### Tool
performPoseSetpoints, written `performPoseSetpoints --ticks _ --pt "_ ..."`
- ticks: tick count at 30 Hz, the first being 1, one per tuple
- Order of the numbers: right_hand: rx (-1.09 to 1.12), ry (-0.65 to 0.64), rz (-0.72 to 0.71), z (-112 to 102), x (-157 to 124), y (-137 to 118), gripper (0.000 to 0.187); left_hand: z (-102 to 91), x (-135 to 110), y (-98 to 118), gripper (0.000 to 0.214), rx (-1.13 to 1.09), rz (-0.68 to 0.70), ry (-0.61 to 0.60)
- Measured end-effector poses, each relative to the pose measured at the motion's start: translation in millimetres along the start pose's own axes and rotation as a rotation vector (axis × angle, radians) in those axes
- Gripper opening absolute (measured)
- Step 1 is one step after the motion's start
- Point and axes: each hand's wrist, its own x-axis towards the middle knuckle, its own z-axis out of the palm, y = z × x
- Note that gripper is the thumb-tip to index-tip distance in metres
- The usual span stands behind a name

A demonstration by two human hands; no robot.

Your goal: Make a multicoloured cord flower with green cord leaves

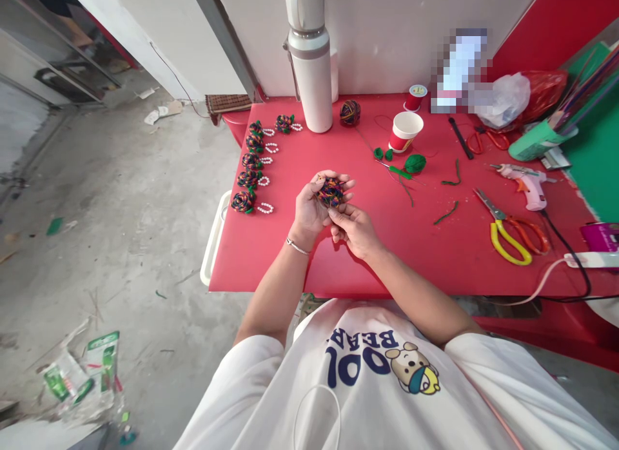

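Observation:
A multicoloured crocheted yarn flower (331, 192) rests in my left hand (310, 208), whose fingers curl up around it from behind. My right hand (356, 229) pinches at the flower's lower edge with thumb and index finger. Along the table's left side lie several finished-looking yarn flowers (242, 200) with green parts and white bead loops (265, 208). Beyond my hands sit a variegated yarn ball (350, 112), a green yarn ball (414, 164), small green crocheted pieces (378, 153) and a green-handled crochet hook (399, 172).
The red table (271, 263) holds a white thermos (312, 76), a paper cup (405, 131), a thread spool (415, 97), yellow-and-orange scissors (510, 234), a pink glue gun (528, 185) with its cord, red-handled scissors (486, 140) and plastic bags (503, 102). Green yarn scraps (445, 213) lie to the right.

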Motion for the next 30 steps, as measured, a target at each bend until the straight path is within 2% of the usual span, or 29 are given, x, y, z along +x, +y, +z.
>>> performPoseSetpoints --ticks 5,11,15,18,20,22,24,27,28,30 --pt "-0.008 -0.003 -0.003 0 -1 3 0.048 -0.9 0 0 0.012 0.005 0.020 -0.013" --pt "0.095 0.135 -0.089 1 0 -4 0.045 3.1 0 -7 0.008 0.060 0.016 0.001" --pt "0.196 0.171 -0.038 0 3 -12 0.042 4.3 3 -14 0.009 0.009 -0.001 -0.008" --pt "0.181 0.139 0.022 -4 0 -12 0.045 1.5 7 -14 0.012 -0.072 -0.020 0.083" --pt "0.098 0.103 0.026 -10 -5 -12 0.050 -0.8 9 -12 0.012 -0.099 -0.025 0.144" --pt "-0.062 0.093 -0.043 -18 -10 -16 0.050 -2.4 10 -9 0.013 -0.104 -0.020 0.171" --pt "-0.317 0.137 -0.221 -27 -10 -26 0.038 -2.6 9 -8 0.013 -0.092 -0.031 0.173" --pt "-0.751 0.248 -0.563 -37 1 -49 0.026 -0.4 6 -10 0.015 -0.036 -0.084 0.149" --pt "-0.838 0.248 -0.607 -39 8 -56 0.028 0.8 5 -11 0.016 -0.015 -0.099 0.140" --pt "-0.920 0.158 -0.580 -39 21 -67 0.031 3.0 4 -13 0.017 0.016 -0.109 0.128"
